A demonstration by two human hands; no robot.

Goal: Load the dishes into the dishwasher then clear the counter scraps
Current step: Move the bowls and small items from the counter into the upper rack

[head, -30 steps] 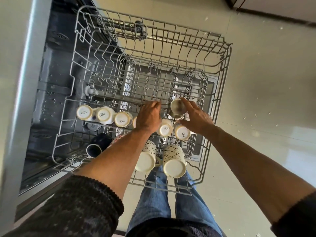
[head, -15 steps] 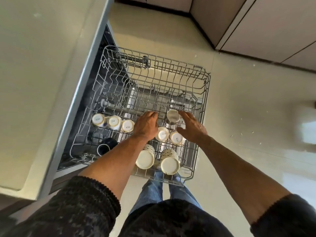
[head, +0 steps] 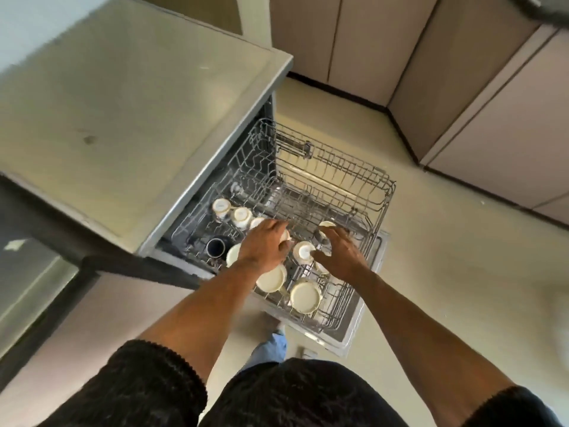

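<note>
The grey wire dishwasher rack (head: 388, 192) is pulled out over the open door (head: 354, 334). Several white cups stand upside down in it, two at the left (head: 221, 207) (head: 241, 215) and one in the middle (head: 303, 251). A dark blue mug (head: 215, 247) lies at the front left. Two bigger cream mugs (head: 272, 278) (head: 305, 295) sit nearest me. My left hand (head: 264, 245) lies curled over a white cup (head: 286, 236) in the row. My right hand (head: 338, 254) reaches beside it, fingers on a small cup (head: 326, 224).
A beige countertop (head: 123, 118) covers the dishwasher at the left, its corner above the rack's back. Beige cabinet doors (head: 462, 87) line the far wall and right side. The pale floor (head: 446, 272) lies right of the rack. The rack's far half holds only bare prongs.
The view has pulled up and back, bringing the countertop and cabinets into sight. Both hands stay on the same cups in the rack's middle row.
</note>
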